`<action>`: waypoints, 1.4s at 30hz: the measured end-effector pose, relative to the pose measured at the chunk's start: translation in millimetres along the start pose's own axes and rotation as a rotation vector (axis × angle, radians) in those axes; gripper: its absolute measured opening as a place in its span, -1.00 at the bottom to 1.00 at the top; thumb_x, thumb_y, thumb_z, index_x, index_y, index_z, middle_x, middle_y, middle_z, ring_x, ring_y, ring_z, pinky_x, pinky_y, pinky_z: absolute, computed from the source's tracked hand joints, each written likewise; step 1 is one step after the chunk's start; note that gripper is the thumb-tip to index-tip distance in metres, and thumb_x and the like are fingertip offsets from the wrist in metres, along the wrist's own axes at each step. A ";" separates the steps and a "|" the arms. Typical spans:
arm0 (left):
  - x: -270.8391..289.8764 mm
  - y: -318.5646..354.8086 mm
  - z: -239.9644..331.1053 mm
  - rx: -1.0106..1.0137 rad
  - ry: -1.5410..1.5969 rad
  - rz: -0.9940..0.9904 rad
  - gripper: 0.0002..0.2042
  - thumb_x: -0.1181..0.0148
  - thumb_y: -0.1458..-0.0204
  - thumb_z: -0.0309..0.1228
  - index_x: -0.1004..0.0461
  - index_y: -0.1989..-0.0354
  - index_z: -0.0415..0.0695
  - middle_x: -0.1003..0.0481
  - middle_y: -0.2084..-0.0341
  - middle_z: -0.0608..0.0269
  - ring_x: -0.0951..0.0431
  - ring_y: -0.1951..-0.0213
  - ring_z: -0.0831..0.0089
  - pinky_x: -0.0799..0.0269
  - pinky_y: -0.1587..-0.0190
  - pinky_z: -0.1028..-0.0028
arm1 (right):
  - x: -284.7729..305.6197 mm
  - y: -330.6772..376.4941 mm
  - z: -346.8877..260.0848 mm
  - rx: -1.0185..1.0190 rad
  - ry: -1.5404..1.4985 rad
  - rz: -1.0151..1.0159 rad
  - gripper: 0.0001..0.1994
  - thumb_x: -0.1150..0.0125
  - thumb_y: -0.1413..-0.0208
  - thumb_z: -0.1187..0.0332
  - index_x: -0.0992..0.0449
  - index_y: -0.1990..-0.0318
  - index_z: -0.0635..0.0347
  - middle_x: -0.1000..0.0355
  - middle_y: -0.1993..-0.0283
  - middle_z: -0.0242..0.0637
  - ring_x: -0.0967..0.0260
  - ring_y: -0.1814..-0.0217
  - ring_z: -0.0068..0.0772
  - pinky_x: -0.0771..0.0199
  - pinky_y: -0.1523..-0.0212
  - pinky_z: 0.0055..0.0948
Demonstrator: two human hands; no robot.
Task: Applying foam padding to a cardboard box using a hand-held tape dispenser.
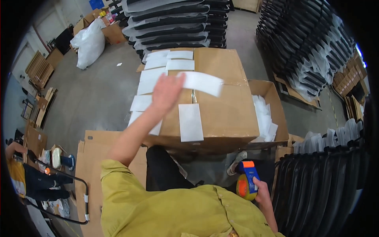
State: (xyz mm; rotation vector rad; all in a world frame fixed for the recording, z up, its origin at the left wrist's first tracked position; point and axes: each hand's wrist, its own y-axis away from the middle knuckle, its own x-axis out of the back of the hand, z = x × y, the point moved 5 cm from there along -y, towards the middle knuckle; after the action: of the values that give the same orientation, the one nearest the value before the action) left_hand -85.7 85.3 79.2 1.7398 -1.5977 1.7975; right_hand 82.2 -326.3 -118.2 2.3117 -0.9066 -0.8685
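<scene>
Cardboard box (227,112), before me, white sheets (152,74) across its left part. Loose sheet (203,82), pinched at one end by my left hand (167,93), over the box top. Tape dispenser (251,174), blue and orange, gripped in my right hand (261,189).

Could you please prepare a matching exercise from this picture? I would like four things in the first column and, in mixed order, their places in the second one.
Things
1. Tape dispenser
2. Curved sheet
3. Open box
4. White bag

Places
A. On the floor, toward the upper left of the picture
B. In the right hand
C. Beside the big carton, on its right
D. In the left hand

Right pairs: 1-B, 2-D, 3-C, 4-A
</scene>
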 end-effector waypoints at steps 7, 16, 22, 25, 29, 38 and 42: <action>-115.0 -10.3 -66.3 0.220 -0.111 -0.367 -0.63 0.04 0.00 -0.25 -0.23 -0.01 -0.03 -0.42 0.34 0.09 -0.43 0.21 0.22 -0.09 -0.09 0.20 | -13.6 -5.1 5.9 -0.067 0.064 0.047 -0.74 -0.17 0.04 0.32 -0.44 0.31 0.38 -0.45 0.36 -0.25 -0.41 0.42 -0.48 -0.40 0.33 -0.52; -133.4 -7.8 -59.1 0.219 -0.144 -0.229 -0.37 0.07 0.16 0.21 -0.43 0.16 -0.14 -0.18 -0.04 -0.10 0.00 -0.15 -0.04 0.24 -0.09 -0.19 | -22.8 -6.0 -2.2 -0.046 0.115 0.062 -0.70 -0.10 0.01 0.30 -0.40 0.24 0.42 -0.45 0.36 -0.18 -0.43 0.43 -0.40 -0.45 0.35 -0.47; -98.1 -1.6 -30.6 0.182 0.083 -0.234 -0.43 -0.10 0.14 0.02 -0.31 0.02 -0.12 -0.05 -0.13 -0.08 -0.04 -0.15 0.01 0.06 -0.12 -0.03 | -27.1 -1.1 -4.0 -0.046 0.082 0.021 -0.73 -0.14 0.02 0.30 -0.43 0.29 0.40 -0.45 0.37 -0.23 -0.41 0.42 -0.46 -0.41 0.32 -0.51; -36.3 40.2 30.4 0.064 0.488 -0.343 -0.40 -0.22 0.23 -0.04 -0.28 0.03 -0.14 -0.15 -0.04 -0.06 -0.16 -0.05 0.06 -0.13 -0.01 0.09 | -26.7 4.0 -3.5 -0.052 0.088 -0.022 -0.71 -0.12 0.01 0.30 -0.43 0.28 0.41 -0.45 0.36 -0.21 -0.42 0.41 -0.45 -0.42 0.32 -0.51; 1.7 89.2 82.9 -0.048 0.470 -0.527 -0.43 -0.27 0.29 -0.12 -0.30 0.08 -0.12 -0.22 0.06 -0.02 -0.21 0.02 0.08 -0.19 0.04 0.18 | -22.0 11.2 -3.0 0.015 0.146 -0.019 -0.66 -0.07 -0.01 0.28 -0.39 0.19 0.44 -0.44 0.31 -0.14 -0.44 0.35 -0.37 -0.46 0.28 -0.44; -22.3 74.4 148.1 -0.143 0.598 -0.106 -0.66 -0.15 0.16 -0.32 -0.36 0.16 -0.12 -0.30 0.21 0.10 -0.28 0.20 0.18 -0.26 0.17 0.28 | -42.4 20.6 -20.2 0.173 0.203 -0.144 -0.66 -0.10 0.01 0.28 -0.42 0.20 0.43 -0.45 0.30 -0.21 -0.39 0.36 -0.54 -0.38 0.29 -0.58; -15.6 50.5 189.2 -0.130 0.506 -0.148 -0.61 -0.16 0.16 -0.24 -0.34 0.13 -0.12 -0.31 0.18 0.11 -0.30 0.19 0.20 -0.26 0.16 0.30 | -50.8 35.8 -30.6 0.279 0.256 -0.217 -0.69 -0.13 0.03 0.28 -0.43 0.24 0.38 -0.44 0.37 -0.29 -0.36 0.42 -0.60 -0.36 0.34 -0.62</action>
State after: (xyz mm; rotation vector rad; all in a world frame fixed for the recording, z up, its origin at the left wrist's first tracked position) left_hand -2.1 -68.7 -9.5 1.1830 -1.3048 1.8227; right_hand 60.4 -306.0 -55.7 2.7249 -0.7127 -0.5352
